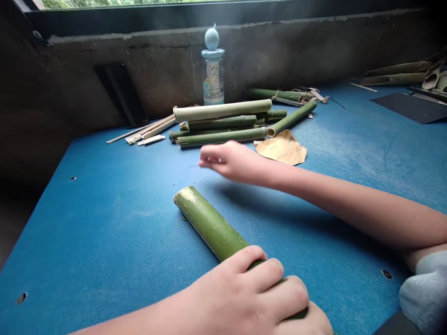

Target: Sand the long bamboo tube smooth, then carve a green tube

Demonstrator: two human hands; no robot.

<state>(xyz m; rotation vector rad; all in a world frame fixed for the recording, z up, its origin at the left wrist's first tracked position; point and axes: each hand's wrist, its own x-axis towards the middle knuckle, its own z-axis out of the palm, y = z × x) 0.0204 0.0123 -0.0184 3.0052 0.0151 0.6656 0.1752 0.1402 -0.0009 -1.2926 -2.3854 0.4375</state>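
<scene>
My left hand [249, 298] is wrapped over the near end of a green bamboo piece [213, 225], which lies slantwise on the blue table. The bamboo's far end shows a pale scraped patch and a rough cut edge. Above the table, beyond that end, my right hand [230, 160] is closed in a pinch. A faint thin streak shows at its fingertips, too blurred to name. Close behind the right hand are a torn piece of brown paper [282, 148] and a stack of bamboo sticks [223, 136].
A clear bottle with a light blue lid [212, 77] stands against the wall. Pale split bamboo strips [159, 128] lie left of the stack. A dark sheet [412, 107] and more bamboo pieces [394, 80] are at the far right. The blue table [104, 223] has several holes.
</scene>
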